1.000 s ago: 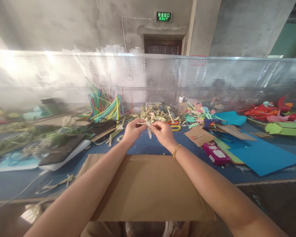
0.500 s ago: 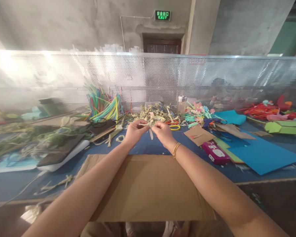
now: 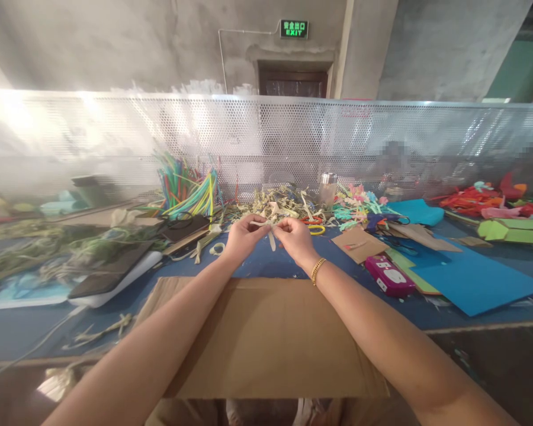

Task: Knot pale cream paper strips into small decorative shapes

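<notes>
My left hand [image 3: 245, 238] and my right hand [image 3: 294, 238] meet fingertip to fingertip over the blue table. Both are closed in a pinch on a thin pale strip [image 3: 272, 241], whose loose end hangs down between them. Whether it is paper, cloth or husk I cannot make out. A gold bracelet circles my right wrist. Just behind the fingers lies a heap of dry greenish-tan strips [image 3: 288, 201]. Below my forearms a flat sheet of brown cardboard [image 3: 270, 337] spans the table's front edge and my lap.
Scissors with yellow handles [image 3: 316, 229] lie right of my hands. Coloured pipe-cleaner-like stems [image 3: 189, 189] stand at the back left. To the right are a purple box [image 3: 389, 276], blue sheets [image 3: 475, 278] and a clear jar [image 3: 327, 189]. A perforated metal screen [image 3: 231, 136] closes off the back.
Hardly anything differs. Both hands keep their pinch on the pale strip, and the view has shifted very slightly.
</notes>
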A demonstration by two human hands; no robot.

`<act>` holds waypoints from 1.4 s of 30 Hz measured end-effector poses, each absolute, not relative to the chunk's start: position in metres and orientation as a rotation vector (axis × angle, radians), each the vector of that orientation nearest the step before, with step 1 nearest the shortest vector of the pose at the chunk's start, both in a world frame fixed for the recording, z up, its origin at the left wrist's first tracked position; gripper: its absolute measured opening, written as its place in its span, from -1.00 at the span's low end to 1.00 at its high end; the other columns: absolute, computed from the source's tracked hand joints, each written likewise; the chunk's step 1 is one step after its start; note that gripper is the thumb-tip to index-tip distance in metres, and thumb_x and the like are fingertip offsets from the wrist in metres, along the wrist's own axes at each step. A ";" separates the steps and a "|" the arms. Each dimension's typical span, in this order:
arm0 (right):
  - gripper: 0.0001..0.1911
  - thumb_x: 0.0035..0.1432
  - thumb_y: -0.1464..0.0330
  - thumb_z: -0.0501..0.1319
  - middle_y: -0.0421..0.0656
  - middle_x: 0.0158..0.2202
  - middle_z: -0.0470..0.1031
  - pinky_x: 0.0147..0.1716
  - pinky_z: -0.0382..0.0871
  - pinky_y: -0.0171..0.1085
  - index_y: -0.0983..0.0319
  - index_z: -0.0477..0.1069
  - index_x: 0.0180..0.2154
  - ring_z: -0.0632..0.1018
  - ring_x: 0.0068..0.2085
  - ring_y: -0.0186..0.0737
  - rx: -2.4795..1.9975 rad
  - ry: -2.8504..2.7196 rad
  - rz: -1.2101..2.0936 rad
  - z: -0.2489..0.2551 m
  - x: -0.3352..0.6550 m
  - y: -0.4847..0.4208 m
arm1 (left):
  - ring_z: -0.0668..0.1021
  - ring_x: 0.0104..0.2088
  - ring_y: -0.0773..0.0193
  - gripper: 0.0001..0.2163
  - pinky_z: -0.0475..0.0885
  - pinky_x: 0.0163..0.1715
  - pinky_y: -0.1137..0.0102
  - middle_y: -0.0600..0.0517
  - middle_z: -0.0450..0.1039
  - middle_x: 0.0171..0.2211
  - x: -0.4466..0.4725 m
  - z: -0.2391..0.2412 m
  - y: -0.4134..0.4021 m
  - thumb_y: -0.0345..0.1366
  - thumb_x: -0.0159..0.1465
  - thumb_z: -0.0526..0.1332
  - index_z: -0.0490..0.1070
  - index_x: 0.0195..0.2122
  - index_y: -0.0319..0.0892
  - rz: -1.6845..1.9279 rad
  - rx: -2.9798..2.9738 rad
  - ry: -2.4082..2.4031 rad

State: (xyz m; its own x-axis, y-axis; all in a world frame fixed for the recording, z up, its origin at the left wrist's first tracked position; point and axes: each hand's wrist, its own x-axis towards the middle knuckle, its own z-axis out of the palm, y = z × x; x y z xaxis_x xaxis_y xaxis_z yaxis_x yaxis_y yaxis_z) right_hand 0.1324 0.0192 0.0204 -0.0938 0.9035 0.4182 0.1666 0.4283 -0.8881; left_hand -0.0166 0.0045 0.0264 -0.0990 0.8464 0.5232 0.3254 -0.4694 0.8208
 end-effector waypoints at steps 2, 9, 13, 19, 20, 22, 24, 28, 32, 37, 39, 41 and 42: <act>-0.83 0.01 0.23 0.22 -0.22 -0.53 0.46 -0.48 0.35 -0.35 0.21 0.41 -0.43 0.47 -0.49 -0.32 -0.941 -1.627 0.724 0.020 0.133 0.019 | 0.33 -0.64 0.41 -0.79 0.15 -0.62 0.48 0.12 0.43 -0.60 -0.018 0.027 0.004 -0.18 0.04 0.33 0.42 -0.36 -0.17 1.613 1.739 1.290; -0.80 0.00 0.27 0.30 -0.16 -0.44 0.56 -0.40 0.37 -0.31 0.22 0.48 -0.31 0.54 -0.42 -0.26 -0.888 -1.679 0.661 0.020 0.134 0.019 | 0.35 -0.64 0.39 -0.77 0.17 -0.61 0.47 0.12 0.42 -0.61 -0.021 0.025 0.008 -0.18 0.03 0.34 0.42 -0.35 -0.16 1.659 1.664 1.243; -0.83 0.09 0.25 0.24 -0.16 -0.45 0.56 -0.43 0.33 -0.32 0.22 0.50 -0.38 0.53 -0.43 -0.27 -0.892 -1.693 0.592 0.022 0.136 0.017 | 0.36 -0.64 0.39 -0.77 0.18 -0.60 0.48 0.12 0.42 -0.60 -0.020 0.025 0.008 -0.19 0.01 0.36 0.42 -0.36 -0.16 1.645 1.656 1.238; -0.83 0.14 0.29 0.21 -0.17 -0.38 0.56 -0.32 0.32 -0.31 0.19 0.51 -0.25 0.52 -0.36 -0.26 -0.877 -1.732 0.301 0.027 0.139 0.009 | 0.35 -0.62 0.41 -0.79 0.16 -0.61 0.49 0.13 0.40 -0.59 -0.019 0.026 0.007 -0.19 0.03 0.35 0.41 -0.38 -0.16 1.646 1.681 1.230; -0.84 0.14 0.30 0.20 -0.17 -0.39 0.55 -0.31 0.31 -0.31 0.19 0.50 -0.25 0.51 -0.36 -0.26 -0.882 -1.738 0.245 0.028 0.139 0.008 | 0.35 -0.62 0.40 -0.79 0.15 -0.61 0.49 0.13 0.40 -0.59 -0.019 0.026 0.007 -0.19 0.03 0.35 0.41 -0.38 -0.16 1.636 1.684 1.228; -0.88 0.15 0.34 0.19 -0.17 -0.42 0.52 -0.31 0.28 -0.32 0.20 0.49 -0.32 0.49 -0.37 -0.27 -0.903 -1.759 0.129 0.030 0.141 0.007 | 0.36 -0.61 0.39 -0.78 0.15 -0.61 0.49 0.11 0.41 -0.59 -0.018 0.026 0.007 -0.19 0.02 0.35 0.41 -0.39 -0.17 1.608 1.684 1.225; -0.86 0.16 0.36 0.16 -0.17 -0.44 0.49 -0.32 0.25 -0.32 0.20 0.47 -0.41 0.46 -0.37 -0.27 -0.924 -1.787 0.025 0.031 0.142 0.007 | 0.37 -0.60 0.39 -0.78 0.17 -0.61 0.49 0.10 0.42 -0.58 -0.018 0.025 0.007 -0.19 0.01 0.36 0.42 -0.39 -0.17 1.592 1.681 1.221; -0.80 0.19 0.35 0.14 -0.15 -0.44 0.47 -0.32 0.22 -0.32 0.19 0.46 -0.45 0.44 -0.36 -0.25 -0.924 -1.859 -0.061 0.031 0.143 0.006 | 0.42 -0.56 0.36 -0.77 0.23 -0.56 0.48 0.09 0.44 -0.56 -0.017 0.026 0.006 -0.19 0.02 0.36 0.42 -0.37 -0.17 1.619 1.645 1.199; -0.78 0.23 0.30 0.12 -0.13 -0.38 0.52 -0.29 0.24 -0.29 0.17 0.51 -0.37 0.47 -0.31 -0.22 -0.886 -1.900 -0.041 0.030 0.142 0.004 | 0.46 -0.52 0.34 -0.77 0.27 -0.51 0.47 0.09 0.45 -0.53 -0.016 0.028 0.005 -0.19 0.02 0.37 0.42 -0.37 -0.17 1.652 1.625 1.164; -0.80 0.21 0.27 0.14 -0.13 -0.35 0.56 -0.28 0.30 -0.27 0.16 0.52 -0.33 0.51 -0.31 -0.21 -0.884 -1.822 0.193 0.025 0.140 0.008 | 0.38 -0.60 0.40 -0.77 0.19 -0.59 0.49 0.13 0.40 -0.57 -0.015 0.030 0.004 -0.21 -0.01 0.38 0.41 -0.40 -0.17 1.658 1.636 1.200; -0.84 0.17 0.28 0.17 -0.16 -0.38 0.56 -0.32 0.33 -0.28 0.16 0.51 -0.33 0.52 -0.35 -0.23 -0.889 -1.766 0.333 0.023 0.139 0.012 | 0.34 -0.62 0.42 -0.78 0.14 -0.62 0.49 0.14 0.37 -0.60 -0.015 0.030 0.004 -0.21 -0.01 0.38 0.41 -0.40 -0.16 1.651 1.654 1.200; -0.87 0.13 0.29 0.20 -0.18 -0.40 0.56 -0.35 0.35 -0.30 0.18 0.50 -0.33 0.53 -0.38 -0.25 -0.875 -1.719 0.442 0.023 0.137 0.015 | 0.33 -0.63 0.42 -0.78 0.13 -0.63 0.49 0.14 0.36 -0.60 -0.015 0.030 0.003 -0.21 0.00 0.37 0.41 -0.40 -0.16 1.649 1.668 1.193; -0.87 0.11 0.30 0.20 -0.18 -0.41 0.56 -0.35 0.36 -0.30 0.19 0.49 -0.34 0.53 -0.39 -0.27 -0.863 -1.702 0.477 0.023 0.137 0.015 | 0.34 -0.63 0.42 -0.79 0.14 -0.62 0.49 0.14 0.36 -0.59 -0.015 0.030 0.003 -0.21 0.00 0.37 0.41 -0.40 -0.16 1.650 1.670 1.193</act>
